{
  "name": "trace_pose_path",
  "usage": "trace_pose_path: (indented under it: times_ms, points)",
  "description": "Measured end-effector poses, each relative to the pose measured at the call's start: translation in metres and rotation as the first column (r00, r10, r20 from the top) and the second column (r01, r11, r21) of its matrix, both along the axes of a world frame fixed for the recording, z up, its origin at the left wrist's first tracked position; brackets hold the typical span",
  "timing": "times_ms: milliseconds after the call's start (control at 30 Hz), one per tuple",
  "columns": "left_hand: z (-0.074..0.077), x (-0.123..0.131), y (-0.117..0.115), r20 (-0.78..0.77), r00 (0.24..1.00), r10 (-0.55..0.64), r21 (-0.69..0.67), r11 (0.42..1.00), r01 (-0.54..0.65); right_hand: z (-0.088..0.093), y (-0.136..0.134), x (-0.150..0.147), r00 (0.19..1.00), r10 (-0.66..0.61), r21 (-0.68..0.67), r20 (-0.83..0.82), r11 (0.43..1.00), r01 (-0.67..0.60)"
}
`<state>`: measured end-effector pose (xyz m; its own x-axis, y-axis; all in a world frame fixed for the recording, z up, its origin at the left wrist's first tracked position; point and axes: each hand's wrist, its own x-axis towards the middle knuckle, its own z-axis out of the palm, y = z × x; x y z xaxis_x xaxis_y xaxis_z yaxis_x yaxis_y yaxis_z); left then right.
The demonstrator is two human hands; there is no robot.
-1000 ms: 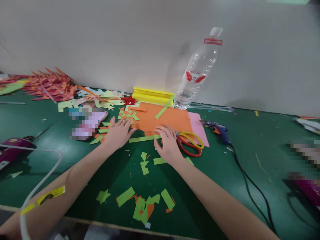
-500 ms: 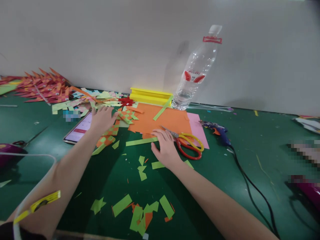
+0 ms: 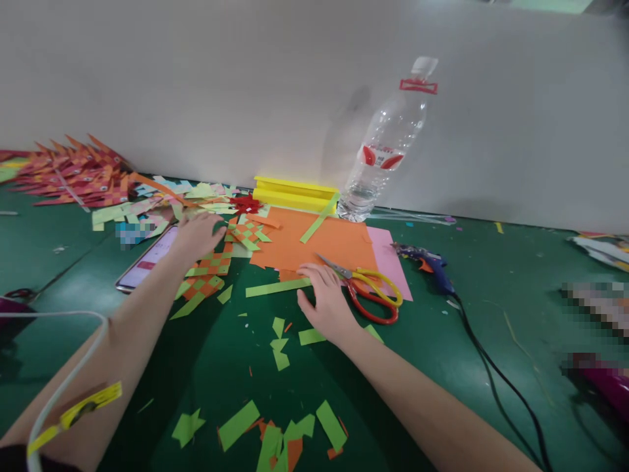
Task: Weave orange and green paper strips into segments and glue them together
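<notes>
My left hand (image 3: 195, 235) lies open on the green table (image 3: 491, 314), fingers stretched over loose paper strips (image 3: 196, 195) beside a phone (image 3: 147, 259). Just below it is a woven orange-and-green paper piece (image 3: 210, 270). My right hand (image 3: 327, 300) rests flat and open, its fingertips on the right end of a long green strip (image 3: 275, 287) at the front edge of an orange sheet (image 3: 304, 244). Red-and-yellow scissors (image 3: 374, 295) lie right next to this hand, touching its thumb side.
A tilted clear bottle (image 3: 388, 147) and a yellow paper stack (image 3: 295, 192) stand by the back wall. A pink sheet (image 3: 390, 259), a blue glue gun (image 3: 427, 265) with a black cable (image 3: 496, 380), red woven pieces (image 3: 78, 172) and green scraps (image 3: 280, 432) lie around.
My left hand has moved from the woven piece up and to the left onto the strips by the phone. My right hand has stayed on the green strip.
</notes>
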<state>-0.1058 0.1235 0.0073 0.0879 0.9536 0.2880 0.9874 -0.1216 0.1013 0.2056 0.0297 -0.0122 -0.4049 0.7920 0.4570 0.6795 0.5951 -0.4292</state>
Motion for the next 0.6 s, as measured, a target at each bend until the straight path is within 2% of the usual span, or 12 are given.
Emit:
trace_pose_path:
  times_ms: [200,367,467,600]
  points:
    - [-0.007,0.044,-0.009,-0.019,0.977,-0.214,-0.055,0.976,0.213,-0.001,0.001,0.001,1.000,0.007,-0.012,0.016,1.000,-0.007]
    - [-0.007,0.053,-0.017,-0.057,0.955,-0.290,-0.041,0.957,0.288,-0.001,0.000,0.000,0.998,0.031,-0.018,0.049,0.999,-0.031]
    - [-0.007,0.048,-0.017,-0.097,0.954,-0.284,0.000,0.958,0.286,0.000,-0.001,0.000,0.993,0.066,-0.047,0.100,0.997,-0.061]
    - [-0.004,0.044,-0.016,-0.127,0.970,-0.208,0.058,0.974,0.217,0.000,-0.001,-0.001,0.986,0.081,-0.057,0.144,0.996,-0.073]
